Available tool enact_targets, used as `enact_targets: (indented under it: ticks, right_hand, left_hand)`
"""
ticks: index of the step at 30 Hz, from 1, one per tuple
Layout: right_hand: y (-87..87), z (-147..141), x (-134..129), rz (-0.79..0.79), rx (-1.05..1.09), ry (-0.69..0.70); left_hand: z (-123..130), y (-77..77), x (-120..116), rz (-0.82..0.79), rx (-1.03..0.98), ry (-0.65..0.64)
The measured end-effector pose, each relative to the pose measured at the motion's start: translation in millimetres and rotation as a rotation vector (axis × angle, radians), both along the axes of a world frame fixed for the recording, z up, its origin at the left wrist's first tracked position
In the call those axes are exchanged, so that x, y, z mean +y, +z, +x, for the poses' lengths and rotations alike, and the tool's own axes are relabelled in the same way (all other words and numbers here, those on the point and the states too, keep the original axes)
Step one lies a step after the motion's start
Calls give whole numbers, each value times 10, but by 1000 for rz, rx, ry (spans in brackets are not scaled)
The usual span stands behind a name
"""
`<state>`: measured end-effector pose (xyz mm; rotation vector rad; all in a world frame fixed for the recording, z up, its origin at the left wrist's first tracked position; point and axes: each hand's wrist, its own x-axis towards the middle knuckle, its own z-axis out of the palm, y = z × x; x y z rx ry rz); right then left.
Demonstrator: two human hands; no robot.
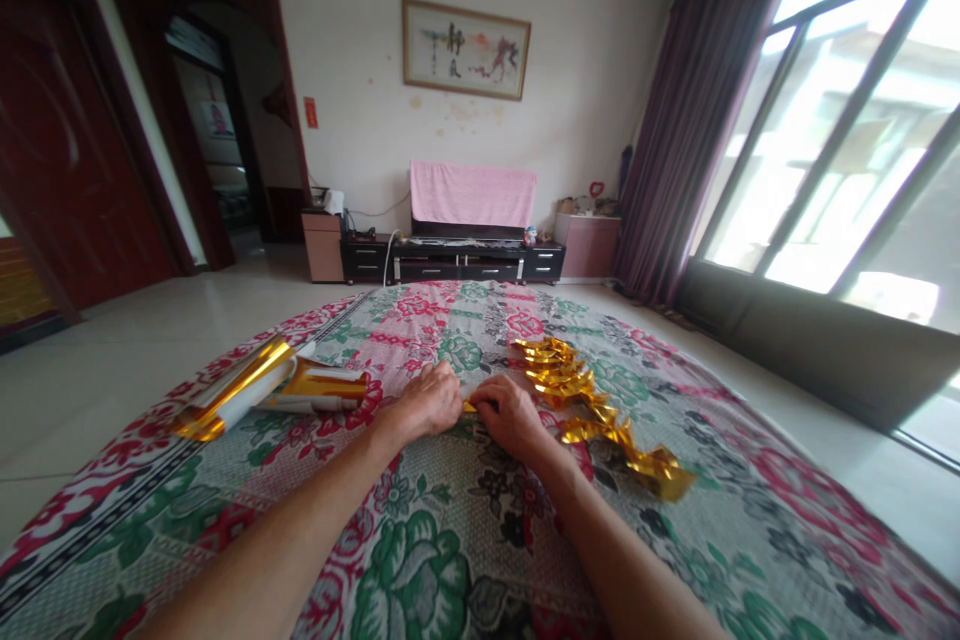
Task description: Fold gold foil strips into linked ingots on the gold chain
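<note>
Between my two hands is a small piece of gold foil paper (pixel 469 407), mostly covered by the fingers. My left hand (pixel 433 398) is closed on its left end, and my right hand (pixel 510 410) pinches it from the right. Beside my right hand lie several folded gold foil pieces (pixel 562 382), in an uneven line running toward the right front. To the left of my left hand rest curled sheets of gold foil paper (pixel 240 388) with white undersides, loosely rolled and overlapping.
A flowered cloth (pixel 420 570) in red, green and grey covers the surface under my hands. Beyond it stands a low black cabinet (pixel 457 265) with a pink towel (pixel 472 192) draped above it. A purple curtain (pixel 675 120) hangs beside the window at right.
</note>
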<state>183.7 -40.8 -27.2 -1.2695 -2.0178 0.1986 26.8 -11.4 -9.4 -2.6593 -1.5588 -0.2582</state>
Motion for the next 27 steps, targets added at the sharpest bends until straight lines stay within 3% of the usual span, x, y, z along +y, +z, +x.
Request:
enact_targets:
  ticks: [27]
  right_hand:
    - [-20,-27,-15,2,7,-23]
  left_hand:
    - [23,62,-48,13,36,-4]
